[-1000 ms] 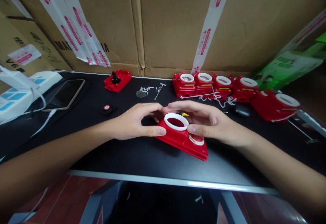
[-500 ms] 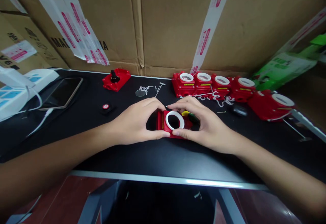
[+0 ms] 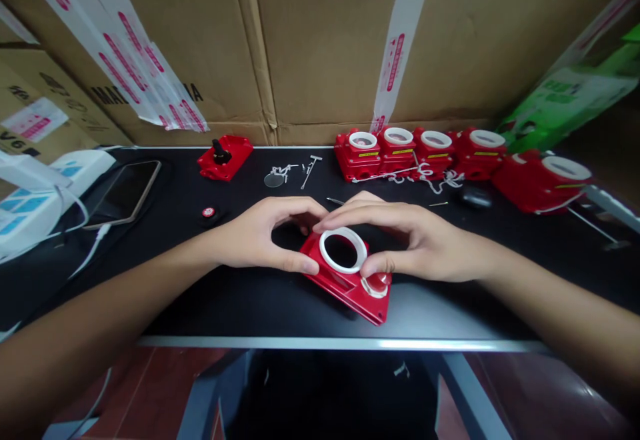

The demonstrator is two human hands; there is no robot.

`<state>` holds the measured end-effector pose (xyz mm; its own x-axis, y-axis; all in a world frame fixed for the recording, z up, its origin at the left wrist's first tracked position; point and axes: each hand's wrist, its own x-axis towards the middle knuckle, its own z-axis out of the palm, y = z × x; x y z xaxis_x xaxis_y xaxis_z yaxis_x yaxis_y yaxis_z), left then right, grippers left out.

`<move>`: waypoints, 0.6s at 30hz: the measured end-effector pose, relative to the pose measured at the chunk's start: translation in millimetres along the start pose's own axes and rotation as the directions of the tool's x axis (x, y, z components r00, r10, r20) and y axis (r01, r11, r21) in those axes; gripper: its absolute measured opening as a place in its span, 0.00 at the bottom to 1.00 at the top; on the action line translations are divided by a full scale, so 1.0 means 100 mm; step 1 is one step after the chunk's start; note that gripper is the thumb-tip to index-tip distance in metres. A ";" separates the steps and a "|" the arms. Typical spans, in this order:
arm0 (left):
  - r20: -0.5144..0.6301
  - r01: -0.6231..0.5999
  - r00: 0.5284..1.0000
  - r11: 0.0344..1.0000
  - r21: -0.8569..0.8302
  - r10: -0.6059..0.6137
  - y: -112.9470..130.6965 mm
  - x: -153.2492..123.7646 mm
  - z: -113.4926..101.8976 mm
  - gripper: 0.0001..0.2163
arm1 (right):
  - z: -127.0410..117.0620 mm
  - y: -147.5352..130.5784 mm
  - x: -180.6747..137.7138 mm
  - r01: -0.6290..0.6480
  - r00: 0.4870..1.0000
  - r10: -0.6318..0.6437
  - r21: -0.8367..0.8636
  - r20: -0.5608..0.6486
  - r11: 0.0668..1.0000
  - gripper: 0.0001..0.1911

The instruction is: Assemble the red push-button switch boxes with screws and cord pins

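Note:
Both my hands hold one red plastic housing point(image 3: 345, 283) above the black table point(image 3: 250, 307), near its front edge. The housing carries a white ring point(image 3: 343, 251) round a hole on top and a red round button point(image 3: 376, 285) at its near end. My left hand point(image 3: 265, 233) pinches its left side between thumb and fingers. My right hand point(image 3: 405, 240) curls over its far side, with the thumb resting by the button. The housing tilts toward me.
A row of several finished red housings point(image 3: 420, 150) lines the back right by the cardboard wall. A red base with a black knob point(image 3: 223, 157), small metal pins point(image 3: 295, 173), a phone point(image 3: 123, 193), a white power strip point(image 3: 35, 190) and a green box point(image 3: 570, 103) lie around.
The housing stood on edge with its ring facing me half a second ago; now it lies tilted flat again, turned in my hands, with the button showing.

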<state>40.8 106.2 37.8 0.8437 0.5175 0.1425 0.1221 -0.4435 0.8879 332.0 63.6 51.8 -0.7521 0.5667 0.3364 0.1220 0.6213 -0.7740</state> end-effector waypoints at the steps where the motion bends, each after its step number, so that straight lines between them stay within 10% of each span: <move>1: 0.007 0.005 1.000 0.999 -0.032 -0.005 0.00 0.00 0.01 0.23 | 0.00 0.01 -0.01 0.004 1.000 -0.004 0.009 -0.015 1.000 0.31; 18: -0.399 -0.107 0.898 0.972 0.208 0.184 0.12 -0.05 0.25 0.23 | 0.19 -0.06 -0.02 0.022 0.938 -0.041 -0.061 -0.344 0.998 0.29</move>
<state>51.4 80.1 37.2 0.5717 0.6751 0.4662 0.1371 -0.6388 0.7570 320.5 48.4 45.9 -0.4874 0.6921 0.5324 0.1451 0.6654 -0.7322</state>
